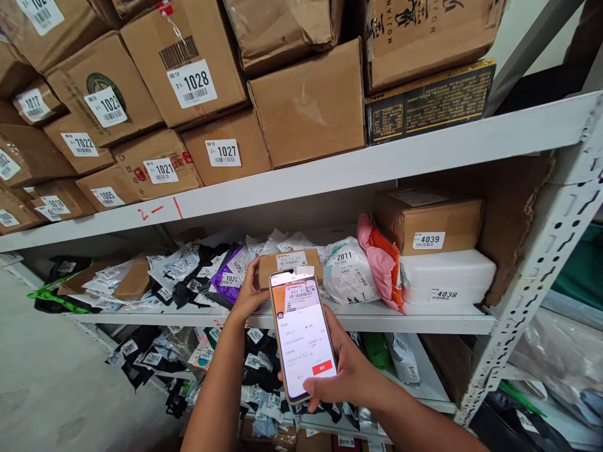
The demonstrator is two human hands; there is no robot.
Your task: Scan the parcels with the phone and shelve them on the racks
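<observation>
My right hand (pixel 346 367) is wrapped round a smartphone (pixel 306 345), its thumb on the lower part of the lit screen. On that screen are a label picture at the top and a red button near the bottom. Behind the phone, my left hand (pixel 252 292) grips the left end of a small brown cardboard box (pixel 289 258) with a white label on its upper face. The phone hides much of the box. Just right of it lies a white parcel bag (pixel 351 270) marked 2011, and to the left a purple parcel bag (pixel 228 276).
Numbered cardboard boxes (pixel 188 75) fill the upper white shelf (pixel 282 179). On the middle shelf, a box (pixel 438 220) marked 4039 rests on a white foam box (pixel 447 276). Bagged parcels (pixel 254 358) crowd the lower shelf. A perforated metal post (pixel 541 270) stands at the right.
</observation>
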